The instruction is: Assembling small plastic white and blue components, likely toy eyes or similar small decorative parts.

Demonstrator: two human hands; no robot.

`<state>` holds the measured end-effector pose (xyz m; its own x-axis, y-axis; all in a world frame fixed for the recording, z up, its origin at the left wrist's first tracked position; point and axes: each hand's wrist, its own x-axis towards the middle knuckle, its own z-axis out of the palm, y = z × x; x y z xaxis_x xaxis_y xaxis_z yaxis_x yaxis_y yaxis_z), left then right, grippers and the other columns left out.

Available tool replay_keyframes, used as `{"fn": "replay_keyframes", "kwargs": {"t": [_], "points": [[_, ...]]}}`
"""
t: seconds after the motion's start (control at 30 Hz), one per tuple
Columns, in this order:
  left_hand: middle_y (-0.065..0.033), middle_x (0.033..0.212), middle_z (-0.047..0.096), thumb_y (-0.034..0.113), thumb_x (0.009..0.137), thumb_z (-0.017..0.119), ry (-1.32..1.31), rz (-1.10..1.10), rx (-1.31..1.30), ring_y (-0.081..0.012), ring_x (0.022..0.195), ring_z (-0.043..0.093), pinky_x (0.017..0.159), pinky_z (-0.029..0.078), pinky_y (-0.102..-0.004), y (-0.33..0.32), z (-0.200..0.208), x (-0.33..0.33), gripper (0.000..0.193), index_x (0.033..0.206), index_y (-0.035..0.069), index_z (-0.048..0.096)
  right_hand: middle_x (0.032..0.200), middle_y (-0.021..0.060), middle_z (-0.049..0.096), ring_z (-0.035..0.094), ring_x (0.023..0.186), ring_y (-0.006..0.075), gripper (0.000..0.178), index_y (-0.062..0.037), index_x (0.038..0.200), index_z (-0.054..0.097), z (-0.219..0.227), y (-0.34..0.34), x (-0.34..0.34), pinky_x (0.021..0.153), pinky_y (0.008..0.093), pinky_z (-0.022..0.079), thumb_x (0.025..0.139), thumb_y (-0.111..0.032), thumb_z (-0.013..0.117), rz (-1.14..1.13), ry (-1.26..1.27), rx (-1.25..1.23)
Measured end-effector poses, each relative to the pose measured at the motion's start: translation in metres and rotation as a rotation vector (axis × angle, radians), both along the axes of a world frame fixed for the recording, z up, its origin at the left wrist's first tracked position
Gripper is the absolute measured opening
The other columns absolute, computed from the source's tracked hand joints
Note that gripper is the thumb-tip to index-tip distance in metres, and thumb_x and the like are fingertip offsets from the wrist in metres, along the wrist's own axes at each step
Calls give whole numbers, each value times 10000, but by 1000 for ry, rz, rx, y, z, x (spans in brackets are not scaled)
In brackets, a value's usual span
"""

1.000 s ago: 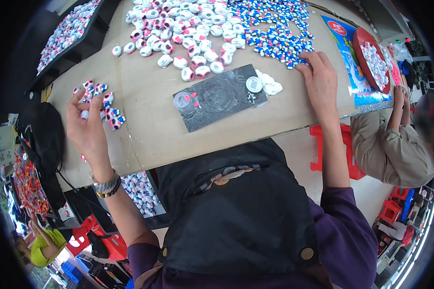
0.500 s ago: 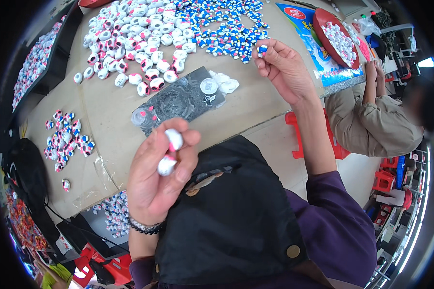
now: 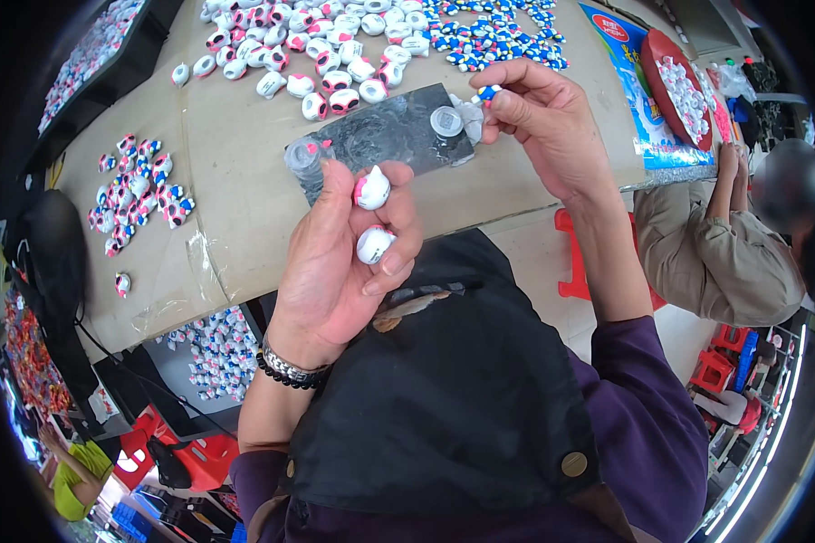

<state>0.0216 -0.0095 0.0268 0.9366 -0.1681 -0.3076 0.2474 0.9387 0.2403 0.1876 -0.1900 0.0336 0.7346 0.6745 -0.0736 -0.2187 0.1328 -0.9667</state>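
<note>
Two small white toy heads with pink parts, an upper head (image 3: 372, 192) and a lower head (image 3: 375, 244), rest in the curled fingers of my left hand (image 3: 321, 271). Pinched between thumb and fingertips of my right hand (image 3: 557, 136) is a small blue, white and yellow toy body (image 3: 487, 94). It hovers beside a crumpled white wad (image 3: 471, 119) at the end of a dark smeared slab (image 3: 385, 136). A clear round cup (image 3: 445, 121) stands at the slab's right; another clear cup (image 3: 302, 156), with pink bits near it, is at its left.
Loose white heads (image 3: 335, 54) and blue bodies (image 3: 498, 36) cover the far table. Joined toys (image 3: 136, 195) lie left, near a black tray (image 3: 145, 72). At right are a blue sheet (image 3: 638, 122), a red bowl (image 3: 656, 63) and a seated co-worker (image 3: 715, 235). Below hangs a filled tray (image 3: 213, 353).
My right hand has brought the toy body closer to the slab's right end. My left hand has turned, so the two heads show more clearly. The whole view has shifted.
</note>
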Motion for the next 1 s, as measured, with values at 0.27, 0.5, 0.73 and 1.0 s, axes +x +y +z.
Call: {"fn": "replay_keyframes", "kwargs": {"t": [0.27, 0.5, 0.73, 1.0], "points": [[-71, 878, 556, 259, 1003, 419, -34, 38, 289, -105, 618, 478, 418, 320, -207, 8, 4, -7, 339, 1185, -16, 501, 828, 52, 657, 625, 666, 151, 123, -1, 918, 690, 3, 7, 0, 608, 266, 495, 797, -4, 666, -72, -919, -427], [-100, 952, 592, 179, 950, 581, -20, 71, 146, -98, 653, 495, 438, 340, -183, 9, -5, -16, 283, 1178, 33, 499, 872, 90, 631, 633, 775, 221, 118, 16, 848, 657, 3, 15, 6, 663, 309, 508, 738, 58, 666, 82, -1322, -449], [-54, 845, 556, 119, 929, 586, -37, 40, 264, -78, 652, 478, 450, 323, -175, 9, -1, -16, 152, 1046, 77, 499, 853, 91, 588, 609, 827, 264, 161, -2, 866, 642, 9, 16, 0, 673, 355, 504, 714, 50, 647, 160, -1544, -579], [-73, 957, 597, 164, 942, 584, 14, 3, 298, -74, 681, 486, 466, 336, -172, 7, 6, -13, 210, 1104, 49, 517, 843, 95, 575, 602, 844, 266, 170, 1, 855, 632, 12, 18, -3, 679, 360, 500, 696, 61, 631, 163, -1579, -629]]}}
